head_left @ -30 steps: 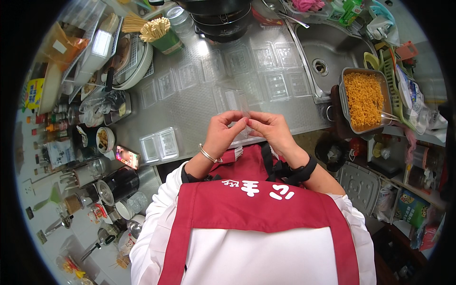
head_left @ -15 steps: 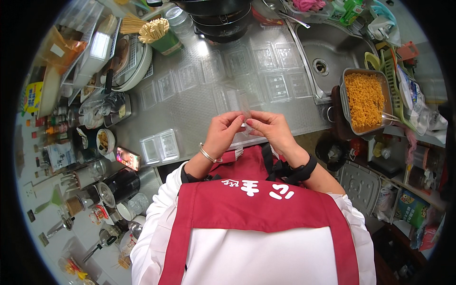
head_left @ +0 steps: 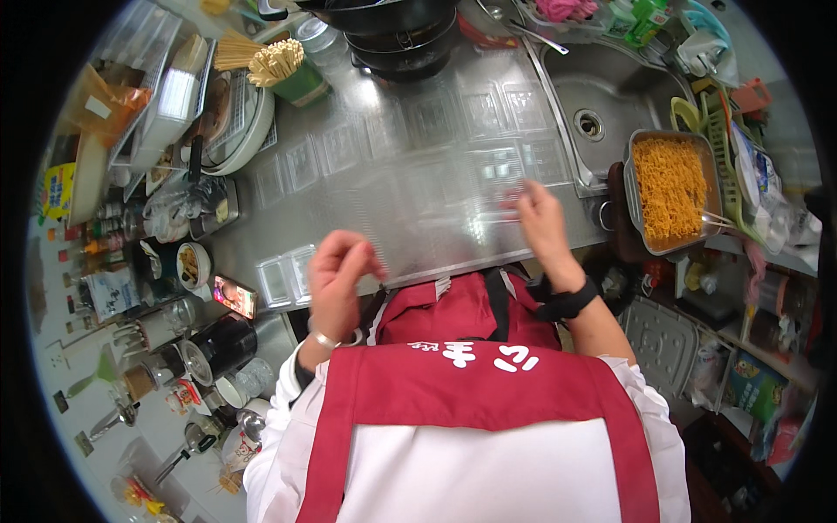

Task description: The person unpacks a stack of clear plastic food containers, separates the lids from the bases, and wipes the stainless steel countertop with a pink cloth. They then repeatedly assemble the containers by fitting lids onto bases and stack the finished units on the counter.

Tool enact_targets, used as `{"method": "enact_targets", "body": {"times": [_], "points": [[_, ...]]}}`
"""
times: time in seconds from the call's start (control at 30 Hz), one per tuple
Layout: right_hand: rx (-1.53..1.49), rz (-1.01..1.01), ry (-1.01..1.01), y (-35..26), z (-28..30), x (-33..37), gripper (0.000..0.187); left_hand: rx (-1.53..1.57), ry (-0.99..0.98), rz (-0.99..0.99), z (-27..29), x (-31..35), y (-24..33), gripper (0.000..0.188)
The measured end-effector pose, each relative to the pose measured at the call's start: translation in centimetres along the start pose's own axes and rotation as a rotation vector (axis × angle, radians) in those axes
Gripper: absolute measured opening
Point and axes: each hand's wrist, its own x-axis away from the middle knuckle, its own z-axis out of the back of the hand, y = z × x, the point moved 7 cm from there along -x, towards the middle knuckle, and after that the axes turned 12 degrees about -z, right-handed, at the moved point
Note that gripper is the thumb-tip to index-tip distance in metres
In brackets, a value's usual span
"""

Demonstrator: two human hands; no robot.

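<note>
Over the steel desk (head_left: 410,174), the right hand (head_left: 542,222) is hovering with its fingers spread above a clear plastic container (head_left: 499,170), its grip loose and, as far as can be told, closing on nothing. That container is lying flat just ahead of the fingertips, its long axis running roughly left to right (the blur hides whether skin is touching it). Nearer the apron, the left hand (head_left: 336,275) is curling its fingers half shut, apparently empty, beside another clear tray (head_left: 283,279). A tray of noodles (head_left: 670,185) is sitting to the right.
</note>
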Motion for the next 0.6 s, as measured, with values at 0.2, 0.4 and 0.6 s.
{"method": "enact_targets", "body": {"times": [0.2,0.4,0.6], "points": [[-0.106,-0.062,0.122,1.9,8.6,-0.5,0.023,-0.583,0.159,-0.177,3.7,-1.3,1.4,0.015],[-0.136,-0.136,0.070,3.5,8.6,0.5,0.025,-1.075,-0.055,-0.059,1.2,-7.9,-11.2,0.018],[-0.116,-0.120,0.063,4.1,10.2,1.3,0.025,-1.162,-0.129,0.106,0.4,-11.4,-18.8,0.021]]}}
